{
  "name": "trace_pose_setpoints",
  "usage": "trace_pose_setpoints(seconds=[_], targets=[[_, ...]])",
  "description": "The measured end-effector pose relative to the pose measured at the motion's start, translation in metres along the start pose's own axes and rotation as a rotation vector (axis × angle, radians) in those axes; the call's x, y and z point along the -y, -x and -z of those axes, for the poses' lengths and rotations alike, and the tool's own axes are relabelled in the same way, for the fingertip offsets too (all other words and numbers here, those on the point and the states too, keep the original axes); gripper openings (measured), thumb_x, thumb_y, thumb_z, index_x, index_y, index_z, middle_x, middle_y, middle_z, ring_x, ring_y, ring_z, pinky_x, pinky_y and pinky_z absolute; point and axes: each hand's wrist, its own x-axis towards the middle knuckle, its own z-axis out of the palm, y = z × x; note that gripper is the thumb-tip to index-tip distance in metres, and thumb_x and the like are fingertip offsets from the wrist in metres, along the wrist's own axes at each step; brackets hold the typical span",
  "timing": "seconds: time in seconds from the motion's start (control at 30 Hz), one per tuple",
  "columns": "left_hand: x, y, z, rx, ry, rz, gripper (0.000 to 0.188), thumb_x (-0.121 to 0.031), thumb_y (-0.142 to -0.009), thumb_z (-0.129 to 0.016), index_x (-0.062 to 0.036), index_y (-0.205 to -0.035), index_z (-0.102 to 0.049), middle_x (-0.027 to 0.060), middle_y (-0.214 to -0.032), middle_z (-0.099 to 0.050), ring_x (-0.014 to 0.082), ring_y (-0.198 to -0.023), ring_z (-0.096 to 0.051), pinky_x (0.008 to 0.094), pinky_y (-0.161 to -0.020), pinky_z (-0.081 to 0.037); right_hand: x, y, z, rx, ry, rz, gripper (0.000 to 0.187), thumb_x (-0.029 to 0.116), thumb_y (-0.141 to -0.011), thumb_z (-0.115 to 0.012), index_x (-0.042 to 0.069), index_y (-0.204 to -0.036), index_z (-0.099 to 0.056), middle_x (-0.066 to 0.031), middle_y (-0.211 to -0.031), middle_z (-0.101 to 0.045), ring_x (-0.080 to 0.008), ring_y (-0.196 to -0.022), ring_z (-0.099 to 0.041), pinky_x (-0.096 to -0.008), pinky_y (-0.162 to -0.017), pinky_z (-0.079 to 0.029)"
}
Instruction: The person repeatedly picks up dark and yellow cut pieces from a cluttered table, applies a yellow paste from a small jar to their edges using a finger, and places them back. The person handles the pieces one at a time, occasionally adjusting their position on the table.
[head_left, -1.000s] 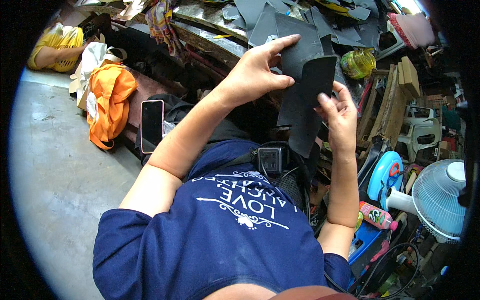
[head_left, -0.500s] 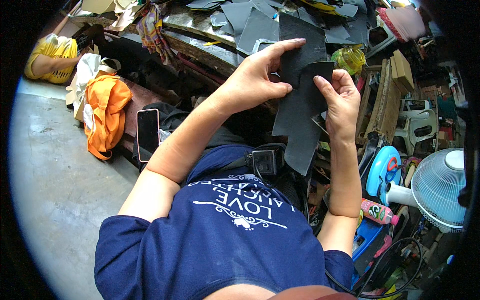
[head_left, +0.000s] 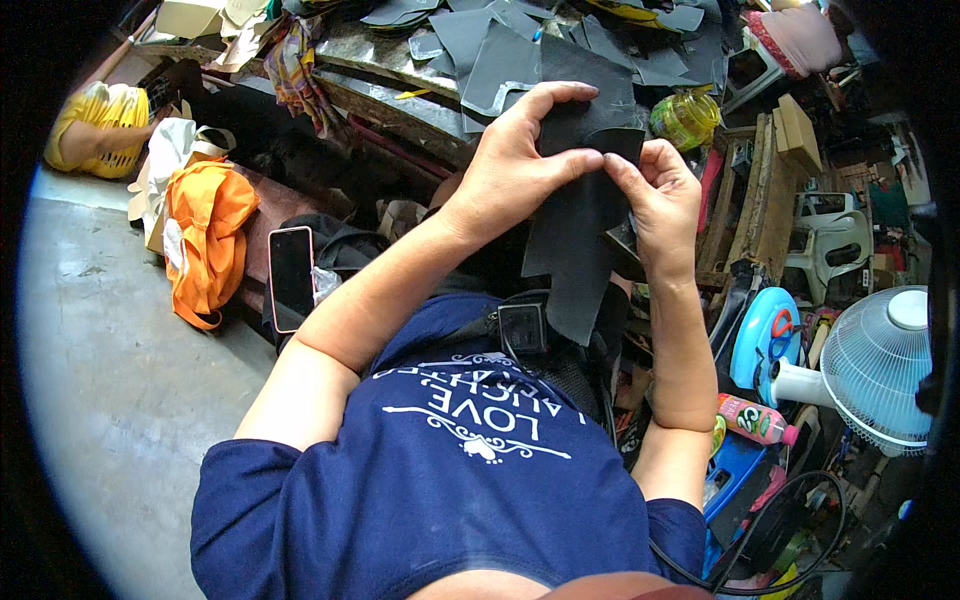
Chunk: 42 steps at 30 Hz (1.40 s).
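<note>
A long, irregularly cut black sheet (head_left: 572, 235), leather-like, hangs between my hands above my lap. My left hand (head_left: 515, 165) grips it from the left, with the thumb stretched across its front and the index finger along the upper part. At the right edge, my right hand (head_left: 662, 200) pinches it closed between thumb and curled fingers. My two thumb tips meet near the middle of the sheet, by a curved fold or overlapping edge. Whether this is one piece or two laid together I cannot tell. The fingers behind the sheet are hidden.
Ahead stands a worn bench (head_left: 385, 62) strewn with black sheet pieces (head_left: 500, 55). A yellow-green jar (head_left: 686, 118) stands beyond my right hand. A phone (head_left: 292, 278) and an orange cloth (head_left: 208, 235) lie at left. A white fan (head_left: 880, 370) and a pink bottle (head_left: 755, 419) are at right.
My left thumb has moved across the sheet to meet my right thumb. The hands have drawn closer together, and the sheet has shifted slightly left in view.
</note>
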Motion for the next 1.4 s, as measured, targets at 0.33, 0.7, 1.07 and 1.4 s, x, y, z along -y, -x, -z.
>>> trace_pose_setpoints(seconds=[0.33, 0.7, 1.07, 1.4], targets=[[-0.001, 0.003, -0.014, -0.138, 0.176, -0.009, 0.05, -0.001, -0.086, -0.069, -0.0033, -0.133, -0.051, 0.008, -0.122, -0.06, 0.0131, -0.107, -0.059, 0.027, -0.094, -0.049, 0.006, 0.0, -0.001, -0.103, 0.363, 0.165, 0.019, 0.015, -0.099, -0.058, 0.005, -0.084, -0.062, 0.0086, -0.072, -0.046, -0.0005, -0.065, -0.036, -0.0184, -0.057, -0.028], [0.012, -0.008, -0.004, -0.087, -0.329, -0.151, 0.071, 0.002, -0.088, -0.066, -0.0077, -0.148, -0.03, 0.0118, -0.121, -0.061, 0.0165, -0.111, -0.059, 0.0296, -0.095, -0.048, 0.006, -0.026, -0.005, -0.093, 0.262, 0.177, 0.007, 0.008, -0.095, -0.063, 0.002, -0.093, -0.064, 0.0043, -0.082, -0.059, -0.0021, -0.073, -0.048, -0.0191, -0.065, -0.041], [0.01, -0.022, 0.018, -0.137, 0.19, 0.041, 0.068, 0.006, -0.087, -0.062, 0.0021, -0.145, -0.029, 0.0172, -0.117, -0.065, 0.0178, -0.104, -0.063, 0.0291, -0.09, -0.051, 0.006, -0.07, 0.073, -0.125, 0.178, 0.336, 0.052, 0.031, -0.101, -0.055, 0.001, -0.139, -0.037, -0.0118, -0.101, -0.067, -0.0125, -0.071, -0.066, -0.0209, -0.061, -0.052], [0.008, -0.012, 0.043, -0.275, 0.307, 0.185, 0.047, -0.002, -0.089, -0.067, 0.0017, -0.131, -0.044, 0.0124, -0.104, -0.068, 0.0151, -0.089, -0.068, 0.0272, -0.077, -0.056, -0.065, -0.093, 0.19, -0.346, 0.619, -0.134, 0.053, 0.013, -0.079, -0.07, 0.007, -0.13, -0.055, -0.0088, -0.113, -0.066, -0.0165, -0.1, -0.063, -0.0293, -0.078, -0.05]])
